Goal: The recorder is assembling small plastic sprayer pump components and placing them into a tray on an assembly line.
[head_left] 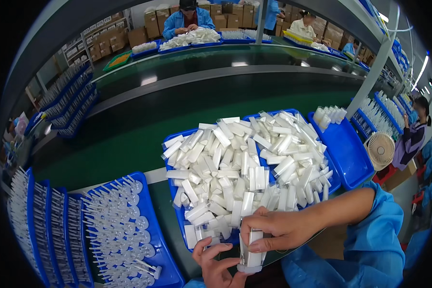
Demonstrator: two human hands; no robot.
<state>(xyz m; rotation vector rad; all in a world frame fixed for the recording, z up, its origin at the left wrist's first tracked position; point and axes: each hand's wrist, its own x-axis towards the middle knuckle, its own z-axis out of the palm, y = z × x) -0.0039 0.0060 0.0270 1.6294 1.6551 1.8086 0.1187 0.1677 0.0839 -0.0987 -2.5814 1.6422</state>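
Near the lower edge, a small white block-shaped piece with clear plastic on it stands upright between my hands. My right hand grips its upper part with the thumb and fingers. My left hand pinches its rounded white foot between thumb and index finger, while the other fingers curl loosely outward. Just beyond my hands, many similar white pieces lie heaped in a blue tray. Beside it on the right, a second blue tray carries more of them. The exact kind of piece cannot be made out.
At left, a blue tray holds rows of clear thin-stemmed parts; more such trays stand beside it. A blue tray at right has white cylinders in its far end. A round fan and a green conveyor belt are nearby. Several co-workers sit beyond.
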